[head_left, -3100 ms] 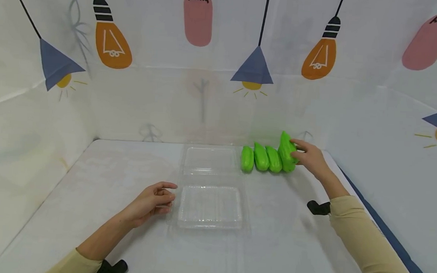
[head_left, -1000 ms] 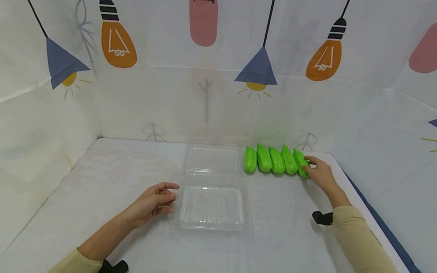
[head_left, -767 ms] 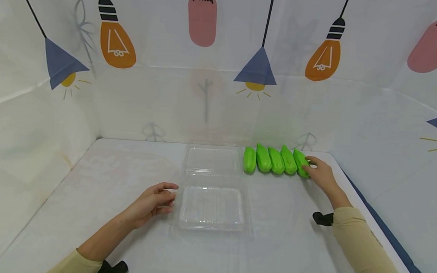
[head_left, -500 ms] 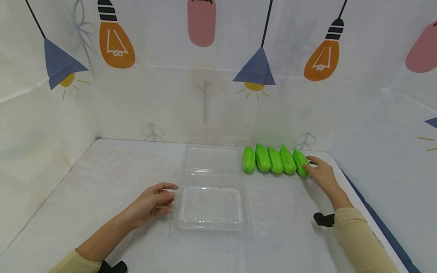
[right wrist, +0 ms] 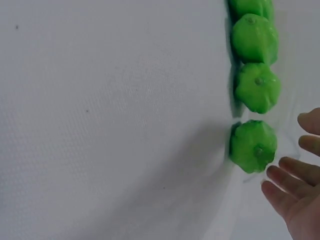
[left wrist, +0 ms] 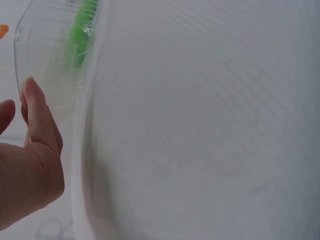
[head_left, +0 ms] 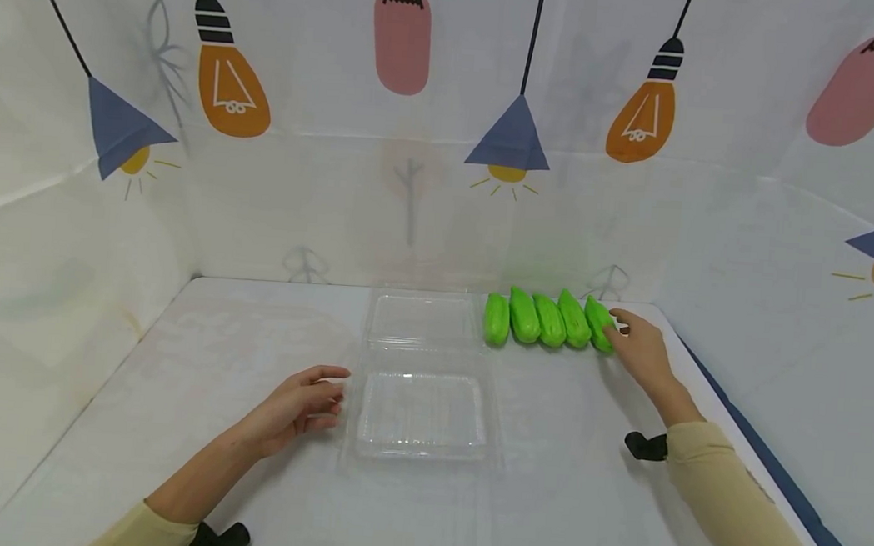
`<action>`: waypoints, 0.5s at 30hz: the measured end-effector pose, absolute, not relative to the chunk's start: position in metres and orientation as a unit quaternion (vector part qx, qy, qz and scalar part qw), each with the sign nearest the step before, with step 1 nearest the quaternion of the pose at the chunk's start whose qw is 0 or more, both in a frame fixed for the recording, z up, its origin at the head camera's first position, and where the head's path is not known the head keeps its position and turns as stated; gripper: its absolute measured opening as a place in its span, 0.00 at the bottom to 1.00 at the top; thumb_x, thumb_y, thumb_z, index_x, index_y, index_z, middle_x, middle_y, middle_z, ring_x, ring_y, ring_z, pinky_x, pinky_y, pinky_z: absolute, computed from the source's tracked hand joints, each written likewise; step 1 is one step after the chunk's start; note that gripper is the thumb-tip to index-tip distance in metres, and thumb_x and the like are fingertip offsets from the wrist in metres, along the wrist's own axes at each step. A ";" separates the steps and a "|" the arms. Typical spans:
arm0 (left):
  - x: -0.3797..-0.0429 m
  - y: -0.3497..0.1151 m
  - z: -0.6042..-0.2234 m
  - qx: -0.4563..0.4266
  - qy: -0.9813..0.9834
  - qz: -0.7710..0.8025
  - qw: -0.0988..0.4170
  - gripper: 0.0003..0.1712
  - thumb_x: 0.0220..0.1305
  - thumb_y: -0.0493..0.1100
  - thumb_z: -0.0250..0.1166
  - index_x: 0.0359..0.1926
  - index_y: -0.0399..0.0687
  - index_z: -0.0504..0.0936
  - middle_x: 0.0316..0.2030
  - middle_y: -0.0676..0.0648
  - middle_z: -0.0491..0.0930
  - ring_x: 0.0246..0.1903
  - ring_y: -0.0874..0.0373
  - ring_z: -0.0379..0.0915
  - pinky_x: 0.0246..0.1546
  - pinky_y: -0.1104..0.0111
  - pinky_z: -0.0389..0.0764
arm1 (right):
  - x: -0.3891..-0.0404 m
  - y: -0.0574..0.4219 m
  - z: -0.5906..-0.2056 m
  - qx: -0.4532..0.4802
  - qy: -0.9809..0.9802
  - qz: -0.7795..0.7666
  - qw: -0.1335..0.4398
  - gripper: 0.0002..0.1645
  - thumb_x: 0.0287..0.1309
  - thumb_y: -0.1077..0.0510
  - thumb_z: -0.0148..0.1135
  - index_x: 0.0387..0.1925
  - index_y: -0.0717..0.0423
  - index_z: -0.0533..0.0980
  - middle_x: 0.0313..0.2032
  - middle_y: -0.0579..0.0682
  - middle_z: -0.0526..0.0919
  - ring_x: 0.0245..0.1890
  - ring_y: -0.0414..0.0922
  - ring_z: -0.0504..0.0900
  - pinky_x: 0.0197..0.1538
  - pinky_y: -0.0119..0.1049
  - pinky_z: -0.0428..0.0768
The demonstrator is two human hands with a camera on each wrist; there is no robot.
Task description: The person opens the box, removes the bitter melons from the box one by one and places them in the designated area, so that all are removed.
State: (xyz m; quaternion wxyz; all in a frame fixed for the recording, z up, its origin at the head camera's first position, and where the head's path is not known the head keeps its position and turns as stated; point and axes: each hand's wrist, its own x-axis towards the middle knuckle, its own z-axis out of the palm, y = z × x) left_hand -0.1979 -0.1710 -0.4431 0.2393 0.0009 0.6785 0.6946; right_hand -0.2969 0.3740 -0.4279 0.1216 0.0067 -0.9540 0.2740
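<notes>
Several bright green, ridged, tapered vegetables, gourd-like, lie side by side at the back of the white table. Beside the rightmost green vegetable point(head_left: 597, 325) is my right hand point(head_left: 638, 348), thumb and fingers parted. In the right wrist view the fingers point(right wrist: 287, 187) spread next to the lobed end of that vegetable point(right wrist: 254, 146), not curled round it. My left hand point(head_left: 297, 406) hovers, fingers loosely extended, at the left side of a clear plastic clamshell box point(head_left: 422, 414). The left wrist view shows the fingertips near the clear plastic wall point(left wrist: 50, 55), with green showing through it.
The box lies unfolded, its other clear half point(head_left: 425, 321) toward the back wall, left of the green row. White sheeting printed with lamps point(head_left: 508, 140) encloses the table point(head_left: 254, 320) at the back and sides. A dark blue strip point(head_left: 777, 478) runs along the right edge.
Earlier my right hand held a green vegetable raised at the row's end; now it lies in line, with another at its right. My right fingers have loosened; my left hand shifted slightly left.
</notes>
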 end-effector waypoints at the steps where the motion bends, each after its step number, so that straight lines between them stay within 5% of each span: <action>1: -0.198 -0.171 -0.443 -0.003 0.681 0.693 0.236 0.33 0.72 0.46 0.60 0.71 0.40 0.60 0.41 0.50 0.75 0.36 0.62 0.78 0.39 0.73 0.85 | -0.296 0.372 -0.428 0.009 -0.953 0.276 0.125 0.29 0.71 0.52 0.52 0.67 0.66 0.68 0.63 0.71 0.72 0.58 0.69 0.74 0.54 0.64 0.77; 15: -0.206 -0.180 -0.428 -0.011 0.784 0.609 0.121 0.32 0.71 0.49 0.61 0.70 0.43 0.64 0.49 0.41 0.77 0.45 0.51 0.80 0.48 0.60 0.85 | -0.278 0.347 -0.423 0.067 -0.959 0.240 0.136 0.31 0.70 0.52 0.56 0.69 0.62 0.66 0.68 0.68 0.67 0.69 0.68 0.63 0.68 0.66 0.63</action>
